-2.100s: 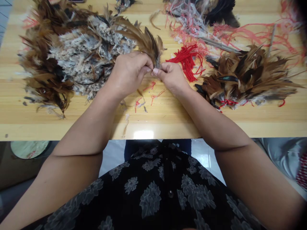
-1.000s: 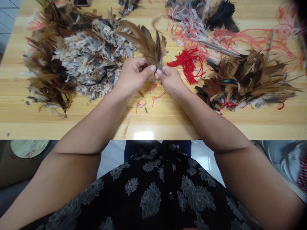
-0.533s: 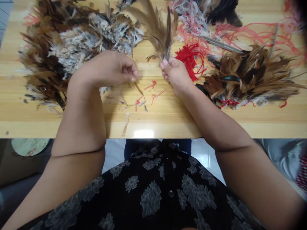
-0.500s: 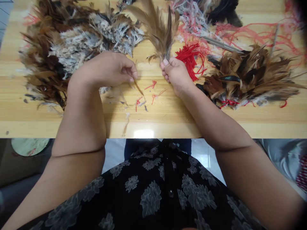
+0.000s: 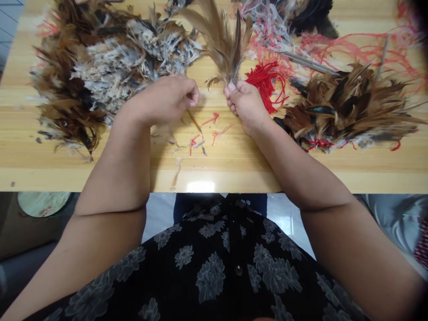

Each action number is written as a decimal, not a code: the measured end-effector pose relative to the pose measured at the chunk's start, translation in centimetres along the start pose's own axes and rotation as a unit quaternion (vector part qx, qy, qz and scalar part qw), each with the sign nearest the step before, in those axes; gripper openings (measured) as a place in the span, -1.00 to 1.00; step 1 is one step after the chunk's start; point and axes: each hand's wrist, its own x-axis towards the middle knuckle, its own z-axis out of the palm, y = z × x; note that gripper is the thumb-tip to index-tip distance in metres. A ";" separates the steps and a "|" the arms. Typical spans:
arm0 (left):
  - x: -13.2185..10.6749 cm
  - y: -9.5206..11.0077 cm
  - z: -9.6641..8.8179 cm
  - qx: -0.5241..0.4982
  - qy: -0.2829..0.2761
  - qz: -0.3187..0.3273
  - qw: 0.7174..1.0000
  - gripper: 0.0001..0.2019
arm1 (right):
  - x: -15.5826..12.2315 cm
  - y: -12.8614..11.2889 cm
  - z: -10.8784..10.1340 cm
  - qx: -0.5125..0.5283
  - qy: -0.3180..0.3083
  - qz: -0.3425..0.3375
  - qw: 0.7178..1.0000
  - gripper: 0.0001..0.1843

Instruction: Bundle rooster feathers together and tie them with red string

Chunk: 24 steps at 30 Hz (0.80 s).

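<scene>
My right hand (image 5: 246,101) pinches a fan of brown feathers (image 5: 227,44) by the quill ends, tips pointing up and away. To its left, my left hand (image 5: 174,96) hovers above the wooden table with the fingers curled in; whatever they may hold is hidden. Under that hand lies a thin loose brown feather (image 5: 195,122). Short bits of red thread (image 5: 214,118) are scattered on the wood between my hands. Beside the right hand rests a bundle of red thread (image 5: 267,84).
A large heap of brown feathers with grey-white fluff (image 5: 107,67) spreads at left. At right lie tied feather bunches (image 5: 344,107) with red thread. Behind them are grey rods (image 5: 310,63), tangled pink strands (image 5: 354,42) and a dark feather bundle (image 5: 312,15). The table's front edge (image 5: 217,189) runs before me.
My left hand has shifted right, closer to the feathers in my right hand, and its fingers have curled in more. The right hand and its feathers have hardly moved.
</scene>
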 end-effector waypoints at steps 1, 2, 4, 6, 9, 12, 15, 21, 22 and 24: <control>-0.1 -0.1 -0.2 -0.001 0.013 -0.014 1.000 -0.93 | 0.0 0.0 0.0 0.000 -0.002 0.000 1.000 -0.41; -0.3 -0.2 -0.4 -0.005 0.012 -0.024 1.000 -0.92 | -0.1 0.0 0.0 0.003 -0.002 0.002 1.000 -0.40; -0.5 -0.1 -0.8 -0.019 -0.034 -0.026 0.999 -0.87 | -0.2 -0.1 -0.1 0.011 -0.001 0.010 1.000 -0.40; -0.5 0.2 -1.1 -0.040 -0.107 -0.016 0.993 -0.80 | -0.3 -0.2 0.0 0.016 0.000 0.015 1.000 -0.40; -0.2 1.2 -0.8 -0.054 -0.150 0.007 0.987 -0.85 | -0.3 -0.1 0.0 0.014 -0.003 0.006 1.000 -0.41; 0.2 1.8 0.0 -0.045 -0.140 0.029 0.989 -0.89 | 0.0 0.3 0.0 -0.001 -0.008 -0.004 1.000 -0.41; 0.5 1.7 0.4 -0.040 -0.102 0.021 0.994 -0.91 | 0.2 0.7 0.0 -0.007 -0.015 -0.024 1.000 -0.42; -0.1 1.4 -0.1 0.017 0.011 -0.039 0.999 -0.96 | 0.3 0.9 0.0 0.007 -0.025 -0.037 0.999 -0.41; -0.2 1.6 -0.2 0.020 0.012 -0.043 0.999 -0.95 | 0.3 0.8 0.0 0.007 -0.021 -0.036 0.999 -0.41; -0.4 1.8 -0.2 0.018 0.017 -0.046 0.999 -0.94 | 0.3 0.8 0.0 0.005 -0.017 -0.037 0.999 -0.41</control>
